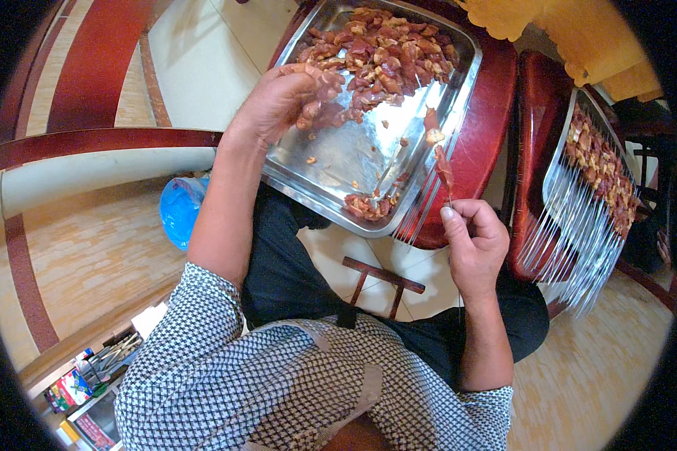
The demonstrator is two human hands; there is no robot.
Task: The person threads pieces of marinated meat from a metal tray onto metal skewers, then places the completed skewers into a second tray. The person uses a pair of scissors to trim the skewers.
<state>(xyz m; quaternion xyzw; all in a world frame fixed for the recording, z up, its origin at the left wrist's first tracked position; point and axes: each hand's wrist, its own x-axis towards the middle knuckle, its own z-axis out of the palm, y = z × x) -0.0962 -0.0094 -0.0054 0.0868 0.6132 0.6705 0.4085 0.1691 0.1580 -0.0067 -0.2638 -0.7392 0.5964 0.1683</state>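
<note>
A metal tray (pixel 321 194) lies on a red chair seat before me, with a heap of raw meat pieces (pixel 389 56) in its far part and a small clump at its near right corner. My left hand (pixel 290 98) is over the tray's left side, its fingers around meat pieces. Out past the tray's right edge, my right hand (pixel 477 242) pinches a thin metal skewer (pixel 451 200) between thumb and forefinger. Several meat pieces (pixel 441 163) are threaded on that skewer, which points away from me. Bare metal skewers (pixel 423 211) lie along the tray's right edge.
At the right, a second tray (pixel 555 163) on another red chair (pixel 524 225) holds many loaded skewers (pixel 587 248), their bare ends overhanging towards me. A blue plastic bag (pixel 180 211) is at the left. A yellow cloth (pixel 587 34) hangs at the upper right.
</note>
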